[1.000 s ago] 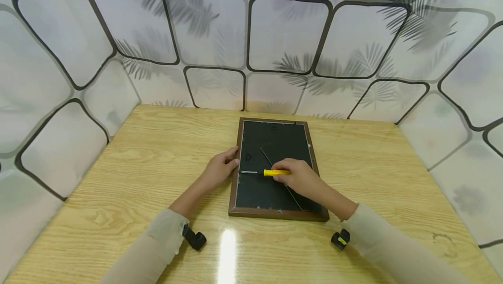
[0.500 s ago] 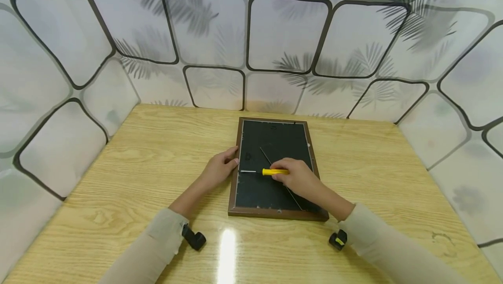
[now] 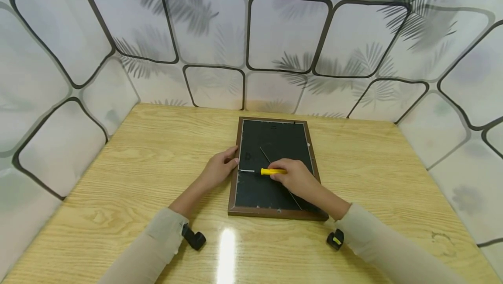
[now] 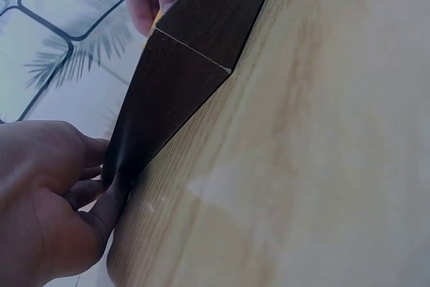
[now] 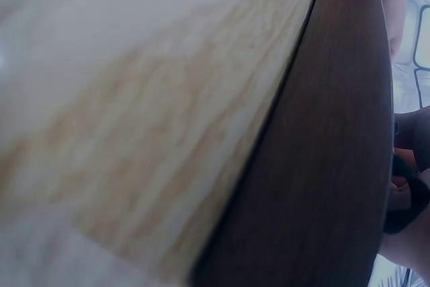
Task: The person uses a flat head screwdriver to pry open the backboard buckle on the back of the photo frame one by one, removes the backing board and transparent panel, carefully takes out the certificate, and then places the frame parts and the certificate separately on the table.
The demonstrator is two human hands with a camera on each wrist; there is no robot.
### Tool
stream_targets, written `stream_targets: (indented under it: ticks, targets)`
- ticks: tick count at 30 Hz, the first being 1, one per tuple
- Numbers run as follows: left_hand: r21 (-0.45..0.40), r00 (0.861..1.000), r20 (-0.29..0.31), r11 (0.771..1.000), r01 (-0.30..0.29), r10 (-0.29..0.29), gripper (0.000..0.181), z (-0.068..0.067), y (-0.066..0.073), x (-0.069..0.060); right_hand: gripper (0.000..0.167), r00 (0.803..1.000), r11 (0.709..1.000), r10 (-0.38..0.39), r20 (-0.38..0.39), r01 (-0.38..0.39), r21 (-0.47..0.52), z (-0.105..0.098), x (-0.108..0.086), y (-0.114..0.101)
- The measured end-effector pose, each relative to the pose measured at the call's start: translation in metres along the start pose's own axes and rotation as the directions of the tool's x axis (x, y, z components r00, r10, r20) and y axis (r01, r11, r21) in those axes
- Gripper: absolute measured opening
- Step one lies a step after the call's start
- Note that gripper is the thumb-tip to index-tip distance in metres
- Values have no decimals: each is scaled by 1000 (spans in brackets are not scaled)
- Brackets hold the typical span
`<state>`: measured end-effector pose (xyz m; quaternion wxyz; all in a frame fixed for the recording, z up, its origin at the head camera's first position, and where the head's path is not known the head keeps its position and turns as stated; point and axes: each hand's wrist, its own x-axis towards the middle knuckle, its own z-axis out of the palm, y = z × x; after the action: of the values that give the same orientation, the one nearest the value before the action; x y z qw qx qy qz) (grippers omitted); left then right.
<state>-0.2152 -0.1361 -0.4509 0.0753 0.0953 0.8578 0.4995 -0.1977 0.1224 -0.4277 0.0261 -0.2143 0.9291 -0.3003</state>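
A picture frame (image 3: 275, 214) lies face down on the wooden table, its black backing board (image 3: 275, 140) uppermost. My left hand (image 3: 217, 170) grips the left side of the frame, thumb by the upper edge; in the left wrist view the fingers meet the frame's dark side (image 4: 161, 92). Over the backing, my right hand (image 3: 297, 177) holds a screwdriver (image 3: 271, 171) by its yellow handle. The shaft points left, and its tip meets the inner edge of the frame just below my left thumb. The right wrist view shows mostly frame side (image 5: 316, 139), with the tool tip hidden.
A thin slanting line (image 3: 265, 154), perhaps the edge of a stand, crosses the backing under my right hand. Light wood tabletop (image 3: 157, 144) surrounds the frame. Patterned curtain-like walls (image 3: 216, 35) close off the back and sides.
The screwdriver and my right hand have shifted slightly left, with the tip staying at the frame's inner left edge. My left hand keeps its place.
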Motion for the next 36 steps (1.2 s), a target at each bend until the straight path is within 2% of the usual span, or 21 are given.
stream_targets:
  ticks: [9, 20, 31, 36]
  targets:
    - [-8, 1000, -5, 1000, -3, 3, 55, 1, -2, 1, 19, 998, 999, -50, -34, 50, -14, -5, 4, -5]
    - [-14, 1000, -3, 1000, 5, -5, 55, 2, -3, 1, 21, 990, 991, -129, -48, 128, -39, -14, 14, -26]
    - [-5, 1000, 1, 1000, 20, -20, 55, 2, -1, 1, 20, 957, 951, -285, -47, 276, -141, -20, 23, -47]
    - [4, 1000, -6, 1000, 20, -20, 55, 1, 0, 1, 20, 952, 939, -306, -12, 299, -168, -22, 30, -58]
